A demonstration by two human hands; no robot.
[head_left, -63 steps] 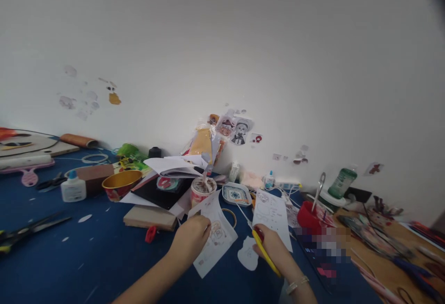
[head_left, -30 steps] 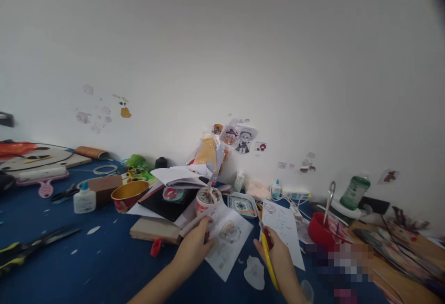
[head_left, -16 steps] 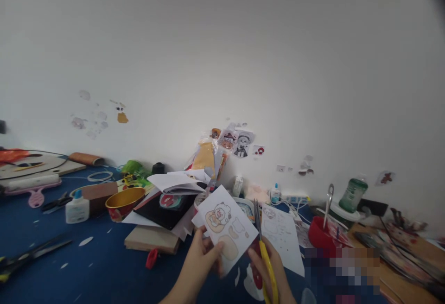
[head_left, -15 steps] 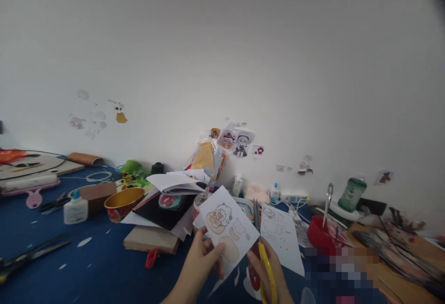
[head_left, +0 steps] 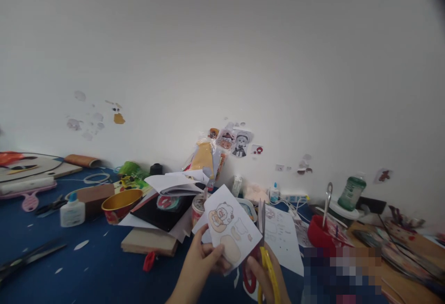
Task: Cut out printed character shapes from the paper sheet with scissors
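Head view only. Main risk, my read: the printed sheet is held along its near left edge only, so the part away from the left grip is unsupported and could flop or twist if a blade pushed on it; a cut could then stray into the printed figures. Second: the scissors have their blades a little apart, pointing away from the right grip, just beside the sheet's right corner; a careless squeeze could nick that corner. Whether blade and paper touch, can't tell. Third: left fingers partly sit behind the sheet, so a cut run back toward that grip could catch skin. Minor: the paper scrap between the two grips could get brushed away.

Grip state: left one is pinched together on the sheet, thumb on the printed face, other fingers curled behind; nothing else seen in it. Right one is closed round the scissors handles, yellow loop on the outer side, red loop toward the left grip, loops spread. Sheet is raised and tilted between the grips, above the surface. Beyond the left grip is the tub, partly hidden by the sheet; beyond the right grip, a second printed page lies on the surface
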